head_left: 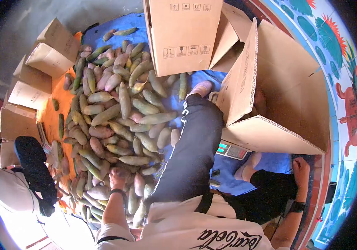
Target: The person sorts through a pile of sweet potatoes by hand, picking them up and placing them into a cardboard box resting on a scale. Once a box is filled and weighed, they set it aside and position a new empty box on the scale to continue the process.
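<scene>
A big heap of long, thick vegetables, some green and some pinkish-purple, fills the floor on the left. My left hand reaches down onto the near part of this heap, its fingers curled among the vegetables; what they hold is hidden. Over on the right, my right hand is closed beside my bent knee, with nothing visible in it. An open cardboard box stands in front of that hand, on a scale with a lit display. The bottom of the box is mostly hidden by its flaps.
A tall closed carton rises beyond my foot, with another carton behind it. Several cartons line the left wall. Another person sits at the left. Blue sheeting covers the floor; a painted tile wall borders the right.
</scene>
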The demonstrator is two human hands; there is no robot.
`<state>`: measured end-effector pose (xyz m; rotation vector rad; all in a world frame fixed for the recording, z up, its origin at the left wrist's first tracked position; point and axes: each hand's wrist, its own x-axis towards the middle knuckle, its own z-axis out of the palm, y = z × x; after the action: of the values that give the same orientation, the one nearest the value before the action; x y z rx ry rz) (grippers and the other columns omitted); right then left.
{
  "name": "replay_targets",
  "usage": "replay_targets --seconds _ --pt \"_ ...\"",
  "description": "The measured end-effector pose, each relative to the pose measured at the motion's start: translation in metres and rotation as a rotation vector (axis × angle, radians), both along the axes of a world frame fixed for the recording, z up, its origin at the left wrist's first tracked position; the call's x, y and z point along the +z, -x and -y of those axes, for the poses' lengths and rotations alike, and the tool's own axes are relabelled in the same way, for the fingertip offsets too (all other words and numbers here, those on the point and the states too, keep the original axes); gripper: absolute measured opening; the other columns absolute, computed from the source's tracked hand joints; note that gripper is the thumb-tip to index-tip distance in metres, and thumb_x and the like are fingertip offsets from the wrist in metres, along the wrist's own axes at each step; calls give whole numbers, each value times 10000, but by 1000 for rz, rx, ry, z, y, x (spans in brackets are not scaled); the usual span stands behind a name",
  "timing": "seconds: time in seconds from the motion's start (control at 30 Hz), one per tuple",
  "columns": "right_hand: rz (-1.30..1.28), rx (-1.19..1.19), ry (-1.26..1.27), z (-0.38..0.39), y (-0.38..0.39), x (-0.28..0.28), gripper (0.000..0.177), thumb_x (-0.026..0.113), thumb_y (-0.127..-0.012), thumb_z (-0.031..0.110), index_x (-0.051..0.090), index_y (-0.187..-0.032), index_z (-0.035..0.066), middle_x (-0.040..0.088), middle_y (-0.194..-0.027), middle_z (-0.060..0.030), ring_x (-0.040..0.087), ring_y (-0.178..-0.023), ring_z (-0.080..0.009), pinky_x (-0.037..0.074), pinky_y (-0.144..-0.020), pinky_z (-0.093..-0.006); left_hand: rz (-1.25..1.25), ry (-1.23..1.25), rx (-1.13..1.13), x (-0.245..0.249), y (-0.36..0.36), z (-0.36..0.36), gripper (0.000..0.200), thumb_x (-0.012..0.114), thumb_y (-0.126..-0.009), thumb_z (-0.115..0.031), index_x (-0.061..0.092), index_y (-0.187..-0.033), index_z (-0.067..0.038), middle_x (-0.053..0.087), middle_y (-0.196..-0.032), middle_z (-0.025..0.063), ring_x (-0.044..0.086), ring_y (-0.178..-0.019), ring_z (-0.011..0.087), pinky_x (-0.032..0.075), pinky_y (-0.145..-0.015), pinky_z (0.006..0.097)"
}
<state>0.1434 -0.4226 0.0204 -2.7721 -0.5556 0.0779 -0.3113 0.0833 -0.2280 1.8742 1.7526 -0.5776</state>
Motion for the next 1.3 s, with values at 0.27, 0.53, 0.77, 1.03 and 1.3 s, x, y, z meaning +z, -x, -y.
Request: replay_targets --seconds 0.27,0.53,0.77,1.03,1.3 --pt "33 -14 45 -2 -1 1 98 546 -762 72 569 -797 -16 558 -677 -140 543 -595 -235 429 -556 -322 162 82 712 -131 50 -29 987 694 -629 -410 96 -1341 -79 410 -1262 180 447 -1131 320 398 -930 400" --pt "10 -93 -18 -15 2 7 81 547 -755 44 554 -786 -31 553 -649 -137 535 -578 -200 431 -557 -303 -238 86 510 -147 35 -24 1159 714 -566 -510 16 -1370 -53 194 -1398 170 352 -1214 289 338 -977 363" --pt "65 -83 6 -13 -1 3 93 559 -750 58 578 -799 -19 581 -696 -169 578 -632 -265 451 -582 -343 -152 -27 734 -121 9 -17 1077 754 -567 -361 80 -1369 -111 228 -1365 146 347 -1191 309 358 -962 375" --pt "116 -50 -7 -27 0 5 110 557 -742 46 586 -808 -36 591 -742 -198 591 -681 -311 459 -603 -357 620 594 990 -93 39 -32 589 690 -692 -207 406 -1206 -153 423 -1189 110 496 -997 306 438 -776 538" --pt "201 15 -3 -29 0 5 125 565 -733 66 584 -830 -11 593 -790 -206 573 -765 -368 452 -657 -397 984 877 787 59 -76 -6 373 591 -769 -287 531 -1085 -99 608 -997 58 575 -910 259 481 -733 442"
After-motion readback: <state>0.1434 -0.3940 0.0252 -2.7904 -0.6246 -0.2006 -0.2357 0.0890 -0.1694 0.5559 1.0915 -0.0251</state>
